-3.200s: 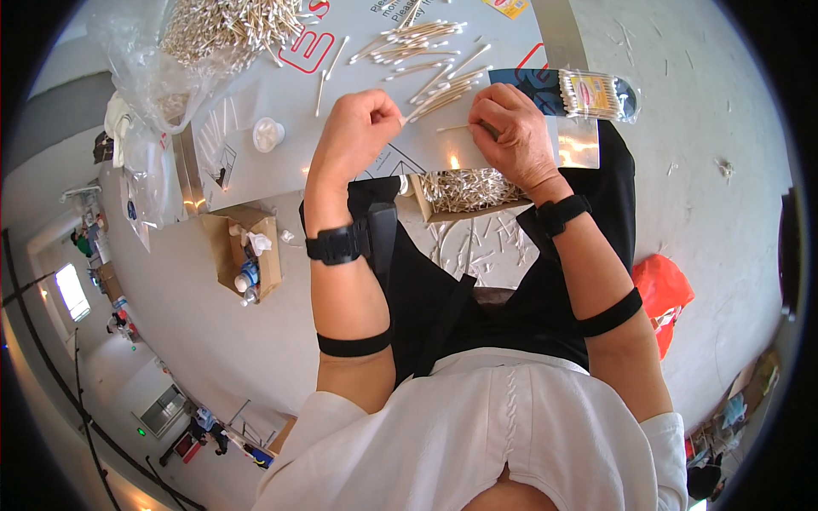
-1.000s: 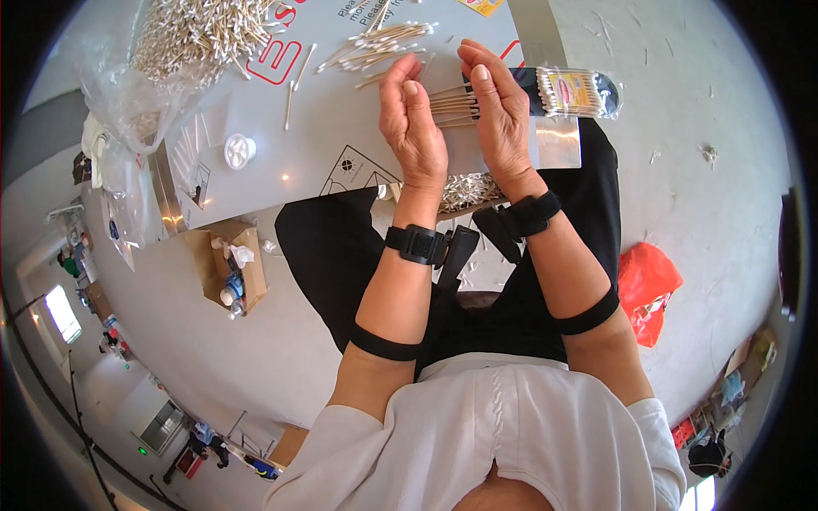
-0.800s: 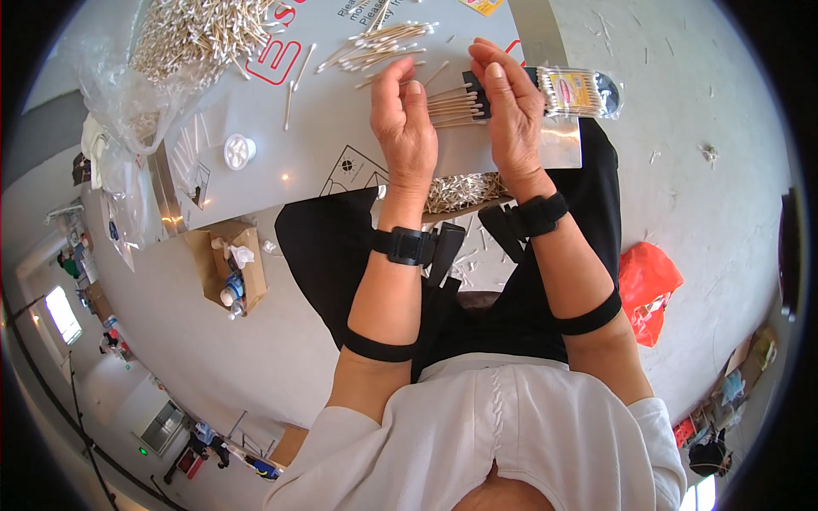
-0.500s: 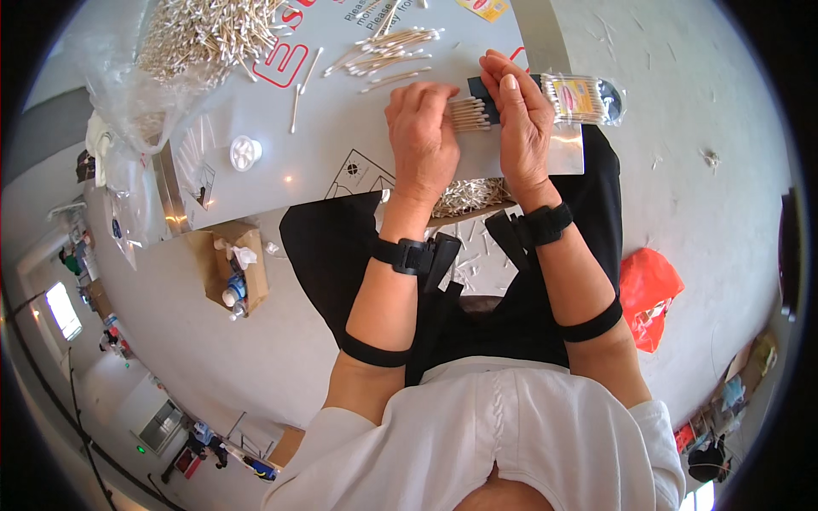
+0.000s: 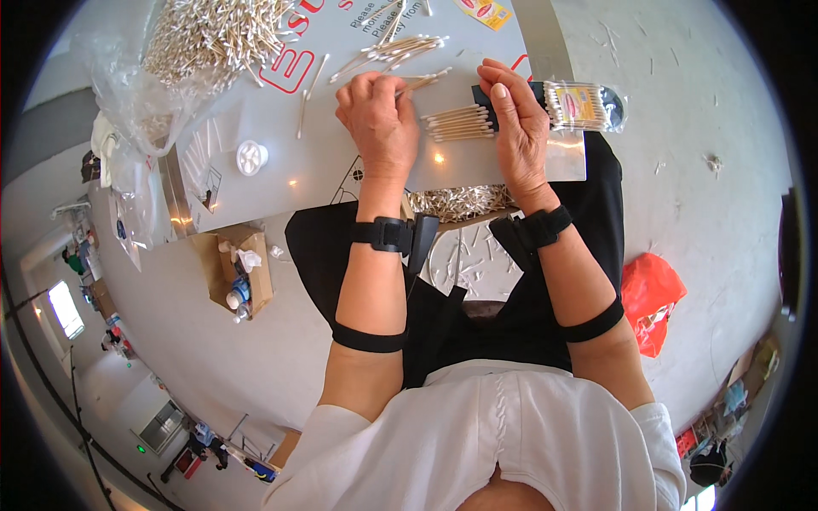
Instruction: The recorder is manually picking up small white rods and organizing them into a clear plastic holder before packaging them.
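Works over a grey, printed surface [image 5: 319, 175] with both hands. Curls the left grip [image 5: 381, 123] palm down, just beside a few stray swabs [image 5: 429, 79], with fingers bent inward and tips hidden; cannot tell whether pinching any. Stands the right grip [image 5: 521, 128] on edge, part open, fingers lightly bent, with nothing visibly clasped. Rests it over a dark strip [image 5: 485, 96], close by the right-hand ends of a neat row of swabs [image 5: 456, 124], lying on the surface between both hands; cannot tell whether touching those ends. Beyond the right knuckles, jutting past the side of the surface, a clear packet [image 5: 582, 107] of swabs with a yellow label. Farther up, a loose cluster of swabs [image 5: 400, 51]; at upper left, a big heap of swabs [image 5: 213, 38] next to clear plastic [image 5: 115, 98]. Nearer, a small white round container [image 5: 252, 158]. Under the near edge, a box of swabs [image 5: 464, 204].
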`<state>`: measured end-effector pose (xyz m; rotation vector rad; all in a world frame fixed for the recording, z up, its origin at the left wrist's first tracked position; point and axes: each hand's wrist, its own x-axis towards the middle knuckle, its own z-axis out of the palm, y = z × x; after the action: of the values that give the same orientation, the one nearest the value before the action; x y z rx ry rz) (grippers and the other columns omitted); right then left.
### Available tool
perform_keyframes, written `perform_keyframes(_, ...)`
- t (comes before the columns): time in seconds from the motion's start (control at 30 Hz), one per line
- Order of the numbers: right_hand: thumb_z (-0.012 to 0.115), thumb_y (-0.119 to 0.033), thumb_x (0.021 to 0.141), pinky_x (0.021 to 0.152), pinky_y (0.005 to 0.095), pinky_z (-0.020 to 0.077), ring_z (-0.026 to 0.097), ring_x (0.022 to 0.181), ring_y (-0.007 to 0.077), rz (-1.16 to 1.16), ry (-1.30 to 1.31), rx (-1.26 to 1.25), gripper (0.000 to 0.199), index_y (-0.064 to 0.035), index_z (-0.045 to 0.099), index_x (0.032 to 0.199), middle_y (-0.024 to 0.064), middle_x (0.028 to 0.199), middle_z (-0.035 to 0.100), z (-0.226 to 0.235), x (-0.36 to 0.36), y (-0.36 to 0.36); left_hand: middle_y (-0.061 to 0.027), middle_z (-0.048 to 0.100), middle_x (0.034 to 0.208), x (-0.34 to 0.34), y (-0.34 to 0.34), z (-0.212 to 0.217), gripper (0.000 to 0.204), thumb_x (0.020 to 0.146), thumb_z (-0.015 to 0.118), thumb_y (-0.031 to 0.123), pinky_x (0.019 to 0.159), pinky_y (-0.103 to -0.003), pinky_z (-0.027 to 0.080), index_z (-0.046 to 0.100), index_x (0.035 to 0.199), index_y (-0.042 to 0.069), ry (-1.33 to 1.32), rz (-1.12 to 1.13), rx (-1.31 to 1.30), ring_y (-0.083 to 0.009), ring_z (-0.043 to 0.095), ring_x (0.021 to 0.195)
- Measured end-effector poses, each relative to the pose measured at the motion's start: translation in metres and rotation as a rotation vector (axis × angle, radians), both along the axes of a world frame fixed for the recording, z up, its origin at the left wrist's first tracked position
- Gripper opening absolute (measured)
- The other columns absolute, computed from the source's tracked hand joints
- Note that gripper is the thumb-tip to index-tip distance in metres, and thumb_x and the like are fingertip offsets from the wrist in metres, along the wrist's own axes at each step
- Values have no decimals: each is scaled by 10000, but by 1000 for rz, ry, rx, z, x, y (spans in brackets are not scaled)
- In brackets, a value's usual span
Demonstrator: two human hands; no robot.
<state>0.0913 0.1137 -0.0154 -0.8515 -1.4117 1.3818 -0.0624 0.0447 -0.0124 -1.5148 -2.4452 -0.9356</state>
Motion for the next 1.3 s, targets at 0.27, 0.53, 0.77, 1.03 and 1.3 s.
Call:
perform_keyframes(0.27,566,-172,1005,906,268,484,608,1019,152,-21,45,-101,242,10,633,1150,99,1146,659,1,-1,6,-10,608,967,3,9,12,116,769,734,84,903,-393,408,686,867,124,12,-224,-26,-270,511,1022)
perform_keyframes(0.53,563,-176,1005,916,273,477,606,1031,163,-33,24,-30,258,20,629,1161,107,1153,657,1,-5,19,-53,613,1029,-5,16,7,200,778,685,20,913,-409,428,667,964,90,13,-124,46,-290,518,1028)
perform_keyframes(0.77,491,-243,1041,1070,286,429,565,1212,176,95,43,-43,376,15,586,1298,113,1311,599,-5,-17,31,-101,623,1186,20,2,-3,304,916,550,17,992,-355,446,604,1214,25,-549,18,284,-227,572,1113)
perform_keyframes(1.03,478,-254,1046,1087,305,419,551,1229,182,137,64,-80,396,25,567,1313,121,1302,600,-2,-17,19,-80,614,1203,43,8,-3,280,972,507,73,990,-321,446,581,1235,14,-728,-102,424,-184,575,1100)
perform_keyframes(1.3,527,-238,1030,972,272,471,610,1083,159,53,214,-172,335,18,618,1226,88,1164,667,-4,-12,22,-71,574,979,-1,18,9,257,738,668,-47,880,-412,449,689,949,98,-88,-64,102,-297,523,982)
